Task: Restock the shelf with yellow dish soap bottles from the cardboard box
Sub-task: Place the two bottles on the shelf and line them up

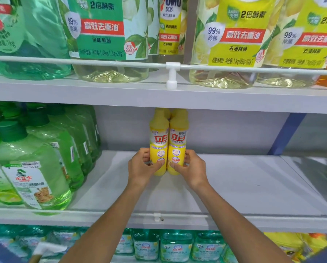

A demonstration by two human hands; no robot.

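On the middle shelf (234, 183), well back from its front edge, the left grip (142, 166) curls round the left bottle (159, 141) and the right grip (192, 167) round the right bottle (178, 141), both upright and touching. Best to slide them back evenly, then release.

I see the grey middle shelf (234, 186) carrying two yellow dish soap bottles (159, 149), upright and touching, possibly with more hidden behind. Left of them stand rows of green detergent bottles (35, 168). In front of them runs a white wire rail (253, 216).

Arms extended, left hand (141, 166) and right hand (192, 166) curled, gripping.
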